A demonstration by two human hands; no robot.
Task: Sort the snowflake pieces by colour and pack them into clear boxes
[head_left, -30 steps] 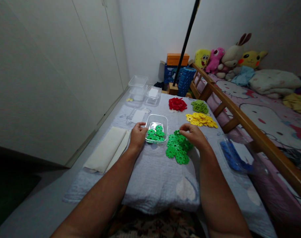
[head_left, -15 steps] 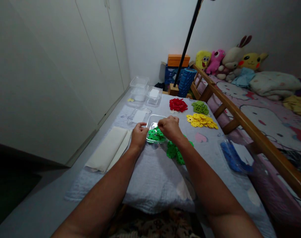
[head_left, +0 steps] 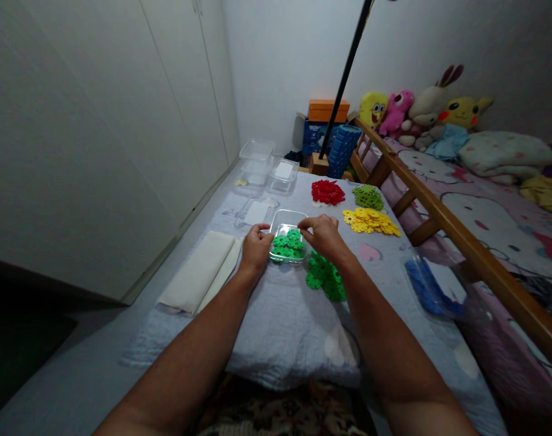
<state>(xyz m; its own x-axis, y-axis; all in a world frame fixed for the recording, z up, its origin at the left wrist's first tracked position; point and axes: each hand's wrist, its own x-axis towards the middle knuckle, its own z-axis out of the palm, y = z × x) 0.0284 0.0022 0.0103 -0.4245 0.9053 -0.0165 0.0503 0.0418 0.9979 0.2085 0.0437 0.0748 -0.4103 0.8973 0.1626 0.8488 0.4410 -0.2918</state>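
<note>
A clear plastic container (head_left: 289,213) stands in the middle of the table, with several green flower-shaped plastic pieces (head_left: 287,247) inside it. My left hand (head_left: 258,247) grips its left wall between thumb and fingers. At its right rim is my right hand (head_left: 324,235), thumb and fingertips drawn together; whatever is between them, if anything, is too small to make out. More green flower pieces (head_left: 324,275) lie in a loose pile on the cloth, partly behind my right wrist.
Yellow (head_left: 371,221), red (head_left: 328,192) and light green pieces (head_left: 367,197) lie in piles at the back right. Lidded container of blue pieces (head_left: 433,287) sits by the wooden bed rail (head_left: 471,233). Clear containers (head_left: 256,151), a lid (head_left: 256,213) and folded cloth (head_left: 201,272) are leftward.
My right hand has shifted right, from above the container to its right rim, uncovering the green pieces inside. My left hand keeps its hold on the container.
</note>
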